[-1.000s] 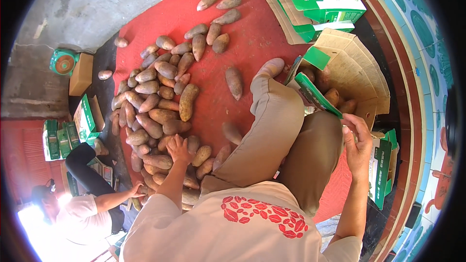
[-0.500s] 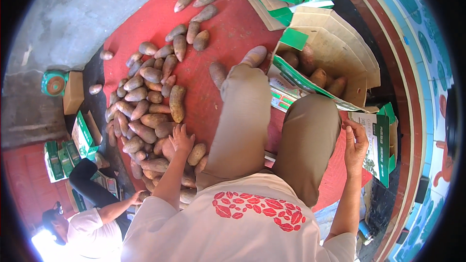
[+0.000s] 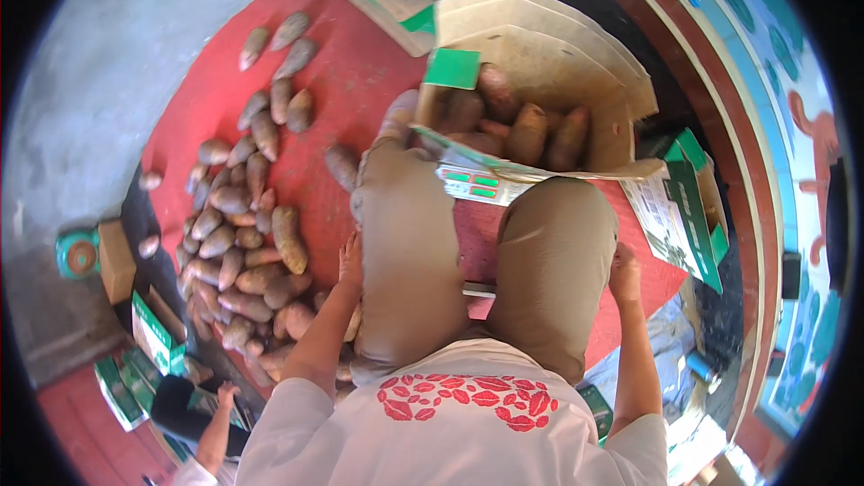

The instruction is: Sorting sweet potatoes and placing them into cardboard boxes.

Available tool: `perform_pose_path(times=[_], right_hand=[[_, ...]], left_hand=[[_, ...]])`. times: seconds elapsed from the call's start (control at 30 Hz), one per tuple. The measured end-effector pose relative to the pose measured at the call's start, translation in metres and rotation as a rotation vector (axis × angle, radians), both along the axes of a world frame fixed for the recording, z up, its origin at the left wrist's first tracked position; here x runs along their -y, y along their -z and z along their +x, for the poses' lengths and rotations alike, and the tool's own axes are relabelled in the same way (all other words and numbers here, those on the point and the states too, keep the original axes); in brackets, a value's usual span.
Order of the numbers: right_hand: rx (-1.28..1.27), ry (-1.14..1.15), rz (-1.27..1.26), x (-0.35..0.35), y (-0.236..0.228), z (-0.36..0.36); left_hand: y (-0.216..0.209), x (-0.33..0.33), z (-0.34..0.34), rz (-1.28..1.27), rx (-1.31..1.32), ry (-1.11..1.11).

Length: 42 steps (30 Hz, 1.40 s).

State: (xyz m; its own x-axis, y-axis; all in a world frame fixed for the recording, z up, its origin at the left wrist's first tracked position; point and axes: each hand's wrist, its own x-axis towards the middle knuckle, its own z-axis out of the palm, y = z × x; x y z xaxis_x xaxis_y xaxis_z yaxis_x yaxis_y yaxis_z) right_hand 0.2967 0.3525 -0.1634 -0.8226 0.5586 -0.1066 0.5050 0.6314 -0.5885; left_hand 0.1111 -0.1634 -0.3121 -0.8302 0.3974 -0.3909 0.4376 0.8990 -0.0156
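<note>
So the sitter's left hand point(image 3: 350, 261) is down by the left thigh point(image 3: 409, 261), fingers loosely stretched, nothing visible in it, right near a heap of sweet potatoes point(image 3: 245, 305) on the red mat point(image 3: 351, 72). Right hand point(image 3: 625, 272) is tucked beside the right knee point(image 3: 560, 225), partly hidden, so can't tell how closed it is or if it's holding anything. More sweet potatoes sit inside the open cardboard box point(image 3: 549, 31) just past the knees.
</note>
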Motion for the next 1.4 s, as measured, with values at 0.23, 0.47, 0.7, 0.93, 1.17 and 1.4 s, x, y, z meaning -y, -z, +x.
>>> perform_pose_path(times=[0.23, 0.47, 0.7, 0.93, 1.17, 1.4], right_hand=[[0.789, 0.105, -0.094, 0.028, 0.028, 0.113], [0.974, 0.042, -0.268, 0.078, 0.093, 0.261], [0.541, 0.607, -0.658, 0.119, 0.14, 0.405], [1.065, 0.438, -0.501, 0.138, 0.031, 0.297], [1.18, 0.549, -0.629, 0.208, 0.043, 0.384], [1.067, 0.652, -0.721, 0.253, 0.08, 0.406]], left_hand=[[0.031, -0.004, -0.011, -0.012, 0.124, 0.094], [0.022, 0.038, -0.026, -0.111, 0.168, 0.038], [0.031, 0.06, -0.041, -0.134, 0.269, -0.015], [0.002, 0.089, -0.073, -0.18, 0.276, -0.124], [-0.034, 0.079, -0.105, -0.062, 0.237, -0.263], [-0.088, 0.05, -0.133, 0.166, 0.152, -0.377]])
